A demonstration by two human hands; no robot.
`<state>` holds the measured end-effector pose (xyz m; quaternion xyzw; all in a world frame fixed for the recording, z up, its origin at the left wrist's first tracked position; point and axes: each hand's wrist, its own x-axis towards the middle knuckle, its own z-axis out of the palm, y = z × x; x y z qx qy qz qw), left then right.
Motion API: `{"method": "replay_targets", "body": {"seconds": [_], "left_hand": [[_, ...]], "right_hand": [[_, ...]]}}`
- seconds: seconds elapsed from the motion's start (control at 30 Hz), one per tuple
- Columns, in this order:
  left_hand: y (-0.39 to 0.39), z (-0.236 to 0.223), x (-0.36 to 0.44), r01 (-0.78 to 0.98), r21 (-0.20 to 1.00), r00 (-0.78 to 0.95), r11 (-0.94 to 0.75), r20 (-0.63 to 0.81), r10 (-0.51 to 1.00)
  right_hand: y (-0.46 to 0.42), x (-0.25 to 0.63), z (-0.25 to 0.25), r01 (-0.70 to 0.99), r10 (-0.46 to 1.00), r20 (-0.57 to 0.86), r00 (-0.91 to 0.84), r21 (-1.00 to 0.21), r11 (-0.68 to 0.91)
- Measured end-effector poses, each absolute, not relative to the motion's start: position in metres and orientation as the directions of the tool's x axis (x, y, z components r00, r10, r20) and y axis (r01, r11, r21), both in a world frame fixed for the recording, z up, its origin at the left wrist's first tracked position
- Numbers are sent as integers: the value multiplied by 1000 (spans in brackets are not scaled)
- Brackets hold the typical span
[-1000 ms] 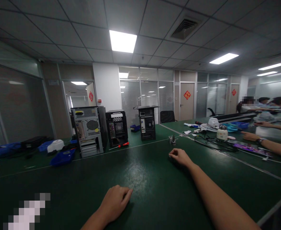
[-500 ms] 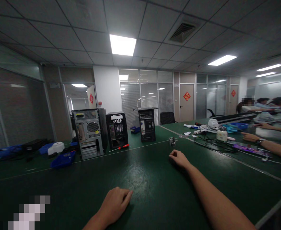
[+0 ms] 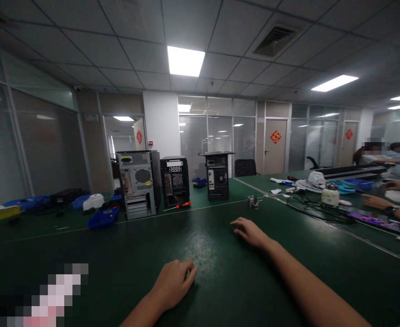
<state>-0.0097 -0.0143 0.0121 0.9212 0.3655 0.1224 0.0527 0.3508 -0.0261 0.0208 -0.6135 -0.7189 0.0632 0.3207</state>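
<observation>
My left hand [image 3: 174, 282] rests palm down on the green table [image 3: 125, 268]. Its thumb stands a little apart from the bent fingers, and nothing shows in it. Farther forward, my right hand [image 3: 249, 231] lies low over the table with its fingers loosely stretched to the left, also holding nothing visible. Closest to it is a small metal part [image 3: 253, 202], just beyond the knuckles and not touched. Across the table stand a large grey computer case [image 3: 137, 186], a black open case [image 3: 175, 181] and a smaller black tower [image 3: 217, 177]. A red-handled screwdriver [image 3: 182, 205] lies before the middle case.
At left are a blue tray [image 3: 102, 218], a white device [image 3: 93, 201] and a yellow tray [image 3: 2, 215]. On the right lie black cables [image 3: 308, 206], a cream-coloured jar-like device [image 3: 330, 196] and a purple board [image 3: 373, 219]. A co-worker's hand [image 3: 375, 201] reaches in there.
The view has turned left, shifting the scene rightward. My right hand has moved left and slightly nearer relative to the metal part, and its curled fingers have straightened. My left hand stays on the table.
</observation>
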Motion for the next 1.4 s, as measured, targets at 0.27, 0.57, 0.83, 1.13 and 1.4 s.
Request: {"method": "replay_targets", "body": {"seconds": [0.27, 0.57, 0.83, 1.13, 1.4], "left_hand": [[-14, 15, -13, 642, 274, 685, -716, 213, 697], [-17, 17, -14, 666, 186, 693, -723, 204, 691], [-19, 19, -16, 695, 199, 656, -691, 219, 723], [-20, 16, -18, 698, 229, 635, -678, 238, 735], [-17, 15, -21, 676, 226, 669, -702, 212, 713]], "right_hand": [[-52, 201, 41, 726, 764, 321, -559, -256, 639], [-54, 191, 28, 738, 774, 333, -538, -258, 624], [-55, 189, 32, 754, 772, 270, -576, -189, 629], [-52, 211, 28, 844, 883, 283, -374, -291, 450], [-58, 172, 25, 817, 822, 262, -506, -161, 554]]}}
